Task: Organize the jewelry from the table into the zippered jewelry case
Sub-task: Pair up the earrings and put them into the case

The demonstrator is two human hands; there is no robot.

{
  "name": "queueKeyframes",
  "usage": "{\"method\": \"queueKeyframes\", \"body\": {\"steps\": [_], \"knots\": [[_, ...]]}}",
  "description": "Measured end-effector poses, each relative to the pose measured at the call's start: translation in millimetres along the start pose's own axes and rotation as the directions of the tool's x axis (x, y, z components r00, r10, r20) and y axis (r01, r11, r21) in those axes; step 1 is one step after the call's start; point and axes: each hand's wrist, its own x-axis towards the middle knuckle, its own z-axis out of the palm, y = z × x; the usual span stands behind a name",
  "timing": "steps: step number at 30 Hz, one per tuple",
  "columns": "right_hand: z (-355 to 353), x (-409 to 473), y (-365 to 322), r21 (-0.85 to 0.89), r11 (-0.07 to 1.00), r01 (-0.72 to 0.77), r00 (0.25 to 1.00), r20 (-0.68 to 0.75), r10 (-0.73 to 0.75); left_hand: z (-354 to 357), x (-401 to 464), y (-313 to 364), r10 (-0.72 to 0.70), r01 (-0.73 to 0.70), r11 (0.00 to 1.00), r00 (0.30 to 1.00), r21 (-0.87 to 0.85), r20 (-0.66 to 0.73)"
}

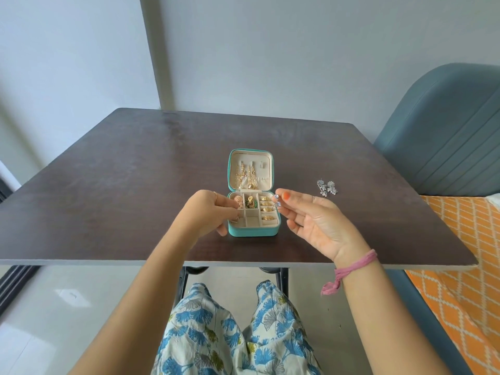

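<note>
Left hand (208, 212): at the case's front-left corner, fingertips curled into the front-left compartment, pinching a small gold piece; what the piece is can't be told.
Right hand (316, 220): palm up just right of the case, thumb and forefinger pinching a small silver stud pair (276, 200) over the case's right edge; other fingers loosely spread.
Hands relation: apart, one on each side of the case.
Jewelry case (253, 231): teal, zippered, open on the dark table (121, 185), lid standing up at the back.
Lid contents: gold dangling earrings (244, 174) hung on the cream lining; tangled, count unclear.
Tray contents: gold rings (266, 209) in the right-hand roll slots, rose-gold piece back-left, gold and green piece (251, 203) back-middle; front-middle compartment bare.
Still on table: cluster of silver flower earrings (327, 188) well right of the case.
Writing: no brand or label readable.
Hidden: left fingertips cover the front-left compartment; table's near edge cuts the forearms; pink wrist band (351, 266) on right wrist.
Surroundings: blue chair (446, 136) right, orange patterned fabric (465, 253) beside it.
</note>
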Motion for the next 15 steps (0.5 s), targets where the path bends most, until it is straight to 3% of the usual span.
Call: {"method": "queueKeyframes", "body": {"steps": [8,15], "knots": [[6,5,3,-0.112,0.993,0.048,0.998,-0.04,-0.052,13,8,13,0.052,-0.066,0.905,0.998,0.421,0.043],[9,12,2,-0.099,0.995,0.03,0.998,-0.056,-0.036,19,14,11,0.065,-0.03,0.874,0.996,0.484,-0.054]]}}
